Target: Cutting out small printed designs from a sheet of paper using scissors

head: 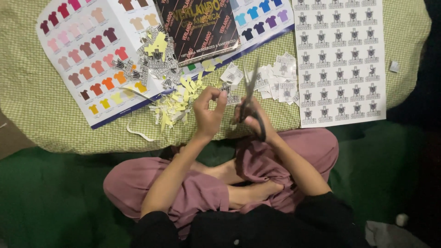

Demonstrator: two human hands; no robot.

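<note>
My right hand point(254, 120) grips a pair of dark scissors point(250, 98) with the blades pointing away from me. My left hand point(209, 110) pinches a small cut-out sticker point(226, 89) between thumb and fingers, held just left of the blades. Both hands hover over the near edge of a green checked cushion point(36, 105). A pile of yellow paper trimmings point(177, 103) lies left of my left hand. Cut stickers point(280, 78) are scattered beyond the scissors.
A white sheet of uncut black-and-white stickers point(340, 59) lies at the right. An open colour-chart booklet of small shirts point(87, 59) lies at the left, with a dark packet point(197, 27) on top. My crossed legs in pink trousers point(206, 188) rest on a green cover.
</note>
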